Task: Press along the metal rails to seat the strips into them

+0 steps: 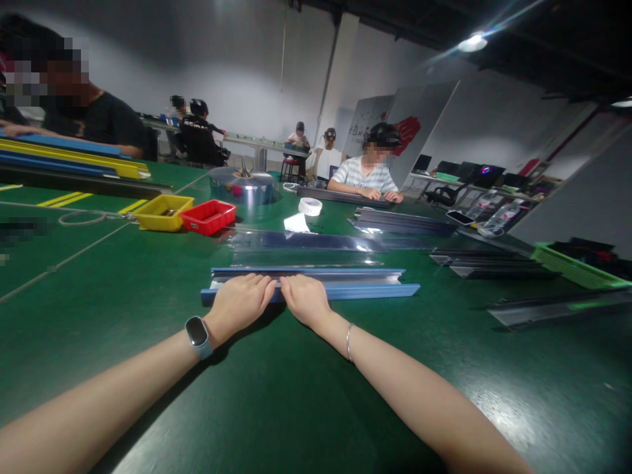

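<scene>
A long blue channel-shaped profile lies crosswise on the green table, its inner groove pale and grey. Side by side at its middle, my left hand and my right hand grip its near edge. Fingers of both hands curl over into the groove, thumbs close together, and the fingertips are hidden. Just beyond the profile, clear plastic strips lie flat on the table. My left wrist carries a smart band, my right wrist a thin bangle.
Beyond stand a yellow bin, a red bin, a large roll of clear strip and a white tape roll. Dark profiles and a green basket are at right. Co-workers sit across the table and at left.
</scene>
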{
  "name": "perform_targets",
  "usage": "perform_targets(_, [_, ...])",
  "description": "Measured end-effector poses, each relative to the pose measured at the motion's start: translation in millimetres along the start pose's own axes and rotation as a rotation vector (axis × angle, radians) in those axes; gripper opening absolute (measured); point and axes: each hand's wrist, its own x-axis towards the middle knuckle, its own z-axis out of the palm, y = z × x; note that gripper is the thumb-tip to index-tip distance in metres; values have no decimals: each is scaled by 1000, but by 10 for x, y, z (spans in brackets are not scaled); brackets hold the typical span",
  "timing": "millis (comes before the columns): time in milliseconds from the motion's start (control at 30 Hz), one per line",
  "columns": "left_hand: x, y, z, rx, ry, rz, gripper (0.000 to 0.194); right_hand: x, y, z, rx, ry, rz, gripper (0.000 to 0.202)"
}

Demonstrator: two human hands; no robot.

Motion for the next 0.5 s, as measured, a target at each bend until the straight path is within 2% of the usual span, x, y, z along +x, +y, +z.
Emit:
perform_targets(233, [2, -9, 13, 30, -47, 2, 35, 2, -1, 3, 7, 6, -8, 42])
perform_targets(500, [-4, -8, -1, 35, -38, 6, 33, 5, -6, -21, 12, 15, -20, 41])
